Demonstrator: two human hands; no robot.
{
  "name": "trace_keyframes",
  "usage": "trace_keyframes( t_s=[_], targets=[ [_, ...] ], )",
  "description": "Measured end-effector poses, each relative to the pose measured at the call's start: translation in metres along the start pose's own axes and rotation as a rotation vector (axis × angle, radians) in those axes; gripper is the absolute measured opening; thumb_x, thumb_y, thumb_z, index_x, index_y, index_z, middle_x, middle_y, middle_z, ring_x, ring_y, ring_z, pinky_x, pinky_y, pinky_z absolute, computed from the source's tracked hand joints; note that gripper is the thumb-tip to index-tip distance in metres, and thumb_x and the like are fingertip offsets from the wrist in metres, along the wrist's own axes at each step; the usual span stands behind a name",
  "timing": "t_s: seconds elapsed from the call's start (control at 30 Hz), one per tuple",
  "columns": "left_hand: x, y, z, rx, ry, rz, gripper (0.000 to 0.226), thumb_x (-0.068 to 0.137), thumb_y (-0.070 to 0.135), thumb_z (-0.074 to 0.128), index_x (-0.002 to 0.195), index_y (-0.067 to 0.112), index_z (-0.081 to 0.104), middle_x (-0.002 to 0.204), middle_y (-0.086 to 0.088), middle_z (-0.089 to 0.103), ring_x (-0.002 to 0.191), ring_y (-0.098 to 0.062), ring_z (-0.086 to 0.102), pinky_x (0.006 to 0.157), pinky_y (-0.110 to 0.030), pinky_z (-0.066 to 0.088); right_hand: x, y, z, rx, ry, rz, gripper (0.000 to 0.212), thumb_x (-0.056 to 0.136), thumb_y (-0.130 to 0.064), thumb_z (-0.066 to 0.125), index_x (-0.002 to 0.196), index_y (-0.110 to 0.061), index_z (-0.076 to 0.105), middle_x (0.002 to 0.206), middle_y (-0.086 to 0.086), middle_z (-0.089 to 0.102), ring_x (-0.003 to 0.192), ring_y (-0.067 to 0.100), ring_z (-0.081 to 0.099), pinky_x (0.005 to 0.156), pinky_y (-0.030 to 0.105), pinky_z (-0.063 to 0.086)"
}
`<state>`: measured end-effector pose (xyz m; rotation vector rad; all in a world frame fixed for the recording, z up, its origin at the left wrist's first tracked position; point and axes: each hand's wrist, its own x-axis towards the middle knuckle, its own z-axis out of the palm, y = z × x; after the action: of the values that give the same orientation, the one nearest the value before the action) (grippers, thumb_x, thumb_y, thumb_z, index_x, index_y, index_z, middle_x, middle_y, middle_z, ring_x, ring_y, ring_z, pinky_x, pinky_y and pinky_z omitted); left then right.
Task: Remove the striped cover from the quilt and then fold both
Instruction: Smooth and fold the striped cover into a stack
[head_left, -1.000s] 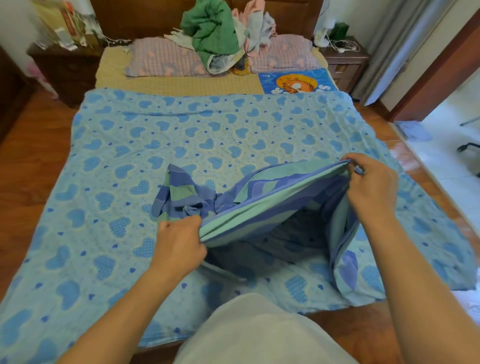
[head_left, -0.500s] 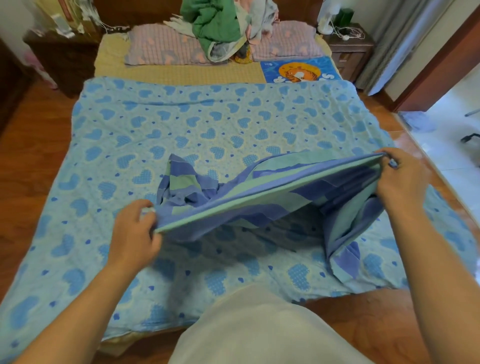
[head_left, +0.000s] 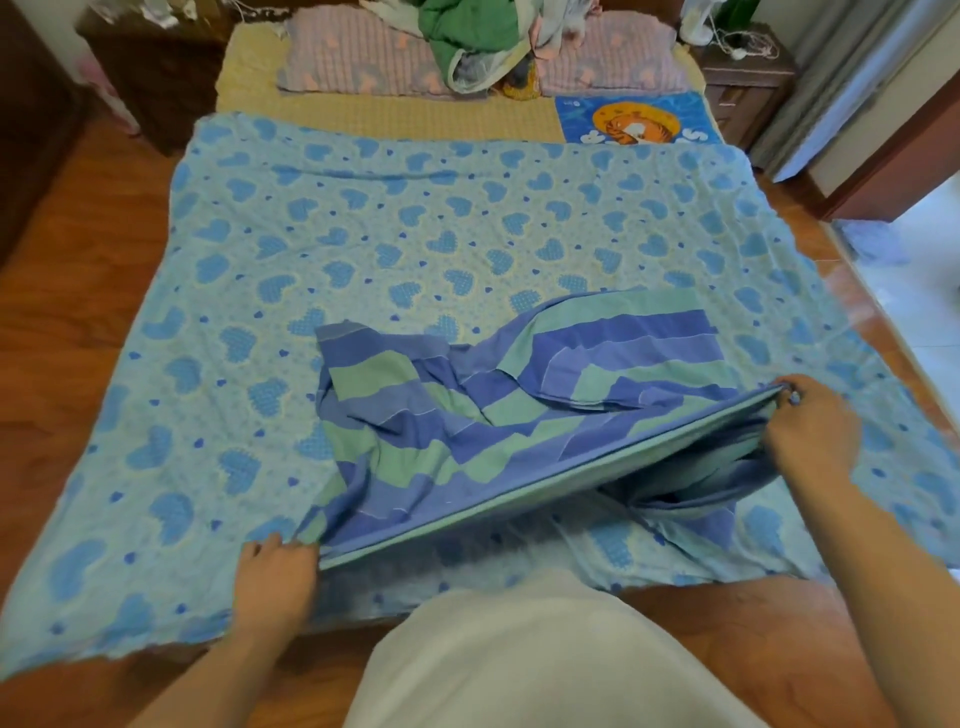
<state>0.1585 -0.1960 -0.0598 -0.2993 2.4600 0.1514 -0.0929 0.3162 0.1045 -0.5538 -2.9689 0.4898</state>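
Observation:
A light blue quilt with a heart print (head_left: 415, 234) lies spread flat over the bed. On its near half lies the striped cover (head_left: 519, 415), blue and green, rumpled, with its near edge pulled into a straight line. My left hand (head_left: 275, 571) grips the left end of that edge, low near the foot of the bed. My right hand (head_left: 810, 426) pinches the right end, held slightly above the quilt. Part of the cover hangs in folds under my right hand.
Two pink pillows (head_left: 358, 73) and a heap of green and white clothes (head_left: 467, 41) lie at the head of the bed. Dark wooden nightstands (head_left: 743, 78) flank the bed. Wooden floor (head_left: 78, 249) runs along both sides; a doorway (head_left: 924, 260) opens at right.
My hands have moved apart, stretching the cover's near edge straight. My left hand dropped toward the foot of the bed. More of the striped cover now lies spread on the quilt.

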Motion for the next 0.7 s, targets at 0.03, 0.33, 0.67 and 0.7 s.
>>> trace_keyframes(
  t_s=[0.03,0.33,0.67,0.7],
  targets=[
    [0.007,-0.015,-0.028,0.000,-0.010,-0.039,0.012,0.062,0.019,0.075,0.072,0.016,0.069,0.070,-0.006,0.068,0.076,-0.032,0.065,0.072,-0.043,0.047,0.009,-0.004,-0.004,-0.058,-0.105,-0.054,0.028,0.093,-0.007,0.051,0.110,-0.013,0.072,0.113,0.027,0.067,0.103,0.045,0.061,0.086,0.043,0.048],
    [-0.036,-0.025,-0.484,-0.214,1.660,-0.184,0.017,0.093,0.015,0.048,0.087,0.003,0.057,0.096,-0.026,0.056,0.083,-0.046,0.054,0.065,-0.046,0.034,0.132,-0.126,-0.120,0.423,0.459,-0.110,0.018,0.083,-0.034,0.037,0.074,-0.036,0.053,0.080,0.002,0.052,0.076,0.023,0.046,0.069,0.041,0.038],
    [0.018,-0.089,-0.231,0.332,0.884,0.079,0.006,0.072,0.010,0.056,0.067,0.010,0.059,0.063,-0.013,0.052,0.045,-0.033,0.059,0.039,-0.038,0.043,0.091,-0.028,-0.051,-0.319,-0.177,-0.581,0.026,0.090,-0.031,0.046,0.107,-0.041,0.064,0.105,0.002,0.067,0.090,0.027,0.063,0.067,0.030,0.042],
    [0.019,-0.082,-0.196,0.301,0.870,0.109,0.007,0.069,0.012,0.051,0.066,0.010,0.057,0.061,-0.012,0.050,0.044,-0.032,0.058,0.039,-0.038,0.043,0.081,-0.016,-0.040,-0.363,-0.254,-0.615,0.033,0.088,-0.038,0.040,0.107,-0.035,0.067,0.104,0.001,0.068,0.086,0.024,0.063,0.062,0.027,0.040]
  ],
)
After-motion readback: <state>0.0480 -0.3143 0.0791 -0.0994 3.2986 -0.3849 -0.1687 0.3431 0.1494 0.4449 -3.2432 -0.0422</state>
